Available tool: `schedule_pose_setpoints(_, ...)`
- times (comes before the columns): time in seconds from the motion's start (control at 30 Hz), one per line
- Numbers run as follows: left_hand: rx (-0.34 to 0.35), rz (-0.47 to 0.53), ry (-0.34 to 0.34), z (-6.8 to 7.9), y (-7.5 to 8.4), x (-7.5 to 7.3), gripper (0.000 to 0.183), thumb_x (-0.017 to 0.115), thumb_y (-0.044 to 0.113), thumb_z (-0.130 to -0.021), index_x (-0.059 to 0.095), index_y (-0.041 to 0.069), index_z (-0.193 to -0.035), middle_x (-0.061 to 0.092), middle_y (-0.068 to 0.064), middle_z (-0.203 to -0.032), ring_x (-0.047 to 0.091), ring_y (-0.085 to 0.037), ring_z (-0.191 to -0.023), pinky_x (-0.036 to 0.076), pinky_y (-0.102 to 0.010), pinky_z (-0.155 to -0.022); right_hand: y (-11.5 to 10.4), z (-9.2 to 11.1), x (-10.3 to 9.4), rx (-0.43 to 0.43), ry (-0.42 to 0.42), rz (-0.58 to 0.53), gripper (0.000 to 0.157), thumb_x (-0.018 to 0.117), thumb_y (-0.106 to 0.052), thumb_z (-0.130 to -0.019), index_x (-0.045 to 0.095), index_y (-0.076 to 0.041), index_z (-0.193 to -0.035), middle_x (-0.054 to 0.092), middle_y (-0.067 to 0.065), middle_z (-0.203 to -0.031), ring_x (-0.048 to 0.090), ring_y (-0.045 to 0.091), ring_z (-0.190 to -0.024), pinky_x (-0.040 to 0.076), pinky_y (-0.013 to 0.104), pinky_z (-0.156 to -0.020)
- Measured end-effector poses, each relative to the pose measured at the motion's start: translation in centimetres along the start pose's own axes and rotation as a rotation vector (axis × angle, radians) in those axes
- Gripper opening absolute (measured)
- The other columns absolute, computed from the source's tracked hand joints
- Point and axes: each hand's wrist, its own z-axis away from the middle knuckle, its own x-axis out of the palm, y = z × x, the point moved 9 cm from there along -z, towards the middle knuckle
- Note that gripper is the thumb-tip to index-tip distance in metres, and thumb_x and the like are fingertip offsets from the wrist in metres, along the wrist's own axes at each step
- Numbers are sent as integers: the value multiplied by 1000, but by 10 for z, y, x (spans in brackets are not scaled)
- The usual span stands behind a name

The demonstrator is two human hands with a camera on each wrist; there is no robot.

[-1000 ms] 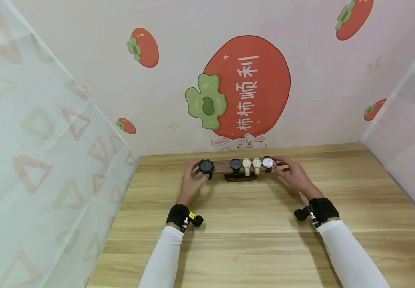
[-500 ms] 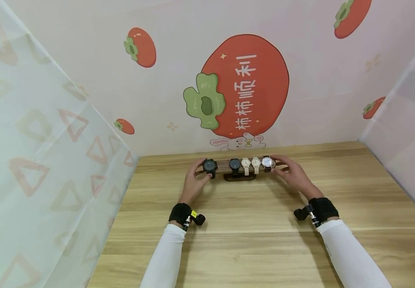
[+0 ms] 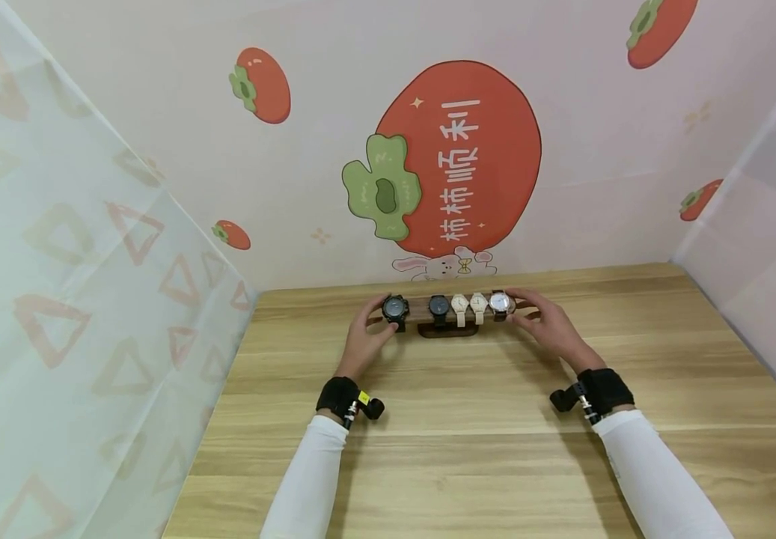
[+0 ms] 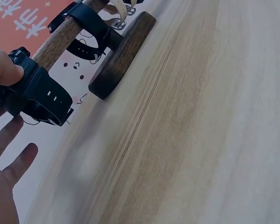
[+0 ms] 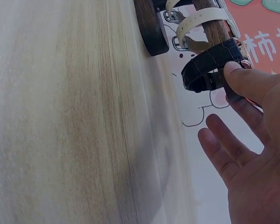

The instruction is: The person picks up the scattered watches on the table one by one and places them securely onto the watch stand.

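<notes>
A wooden watch stand [image 3: 419, 308] with a crossbar and dark base [image 3: 448, 331] stands at the table's back. My left hand [image 3: 363, 340] pinches a chunky black watch [image 3: 396, 308] at the bar's left end; in the left wrist view its strap [image 4: 49, 95] loops round the bar. My right hand [image 3: 552, 328] grips the bar's right end, beside a white-faced watch [image 3: 499, 302]. In the right wrist view, the thumb lies against that watch's black strap [image 5: 210, 65]. Between the hands sit a dark-faced watch [image 3: 438, 305] and two cream watches [image 3: 460, 305].
The wooden table [image 3: 468, 449] spreads out in front of the stand. Close behind rises a wall [image 3: 307, 187] printed with persimmons and a rabbit. A patterned sheet [image 3: 91, 314] borders the left side, and another pale wall [image 3: 771, 187] the right.
My left hand has shifted right along the bar with the chunky black watch, narrowing the gap to the dark-faced one. The right hand keeps its place at the other end.
</notes>
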Motion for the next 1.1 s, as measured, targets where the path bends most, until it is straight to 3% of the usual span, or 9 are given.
schedule_pose_setpoints(0.33, 13, 22, -8, -2, 0, 3, 64, 78, 6, -97, 57, 26, -154, 57, -8, -155, 59, -34, -135, 52, -60, -109, 0, -1, -2, 3, -3, -2, 55, 69, -9, -105, 51, -7, -157, 51, 24, -158, 57, 47, -135, 55, 61, -102)
schedule_pose_setpoints(0.7, 12, 26, -36, -4, -2, 10, 65, 77, 6, -97, 56, 27, -155, 54, -11, -156, 68, -35, -121, 58, -50, -101, 2, -1, 0, 7, -1, 3, 55, 69, -10, -105, 51, -8, -157, 51, 24, -158, 58, 47, -134, 55, 60, -102)
schedule_pose_setpoints(1.1, 17, -6, -79, -3, 4, 16, 63, 78, 14, -99, 55, 26, -157, 54, -11, -156, 58, -34, -134, 56, -53, -105, 0, 0, 1, 7, -10, 1, 56, 68, -9, -106, 50, -6, -159, 49, 25, -159, 58, 48, -134, 54, 61, -103)
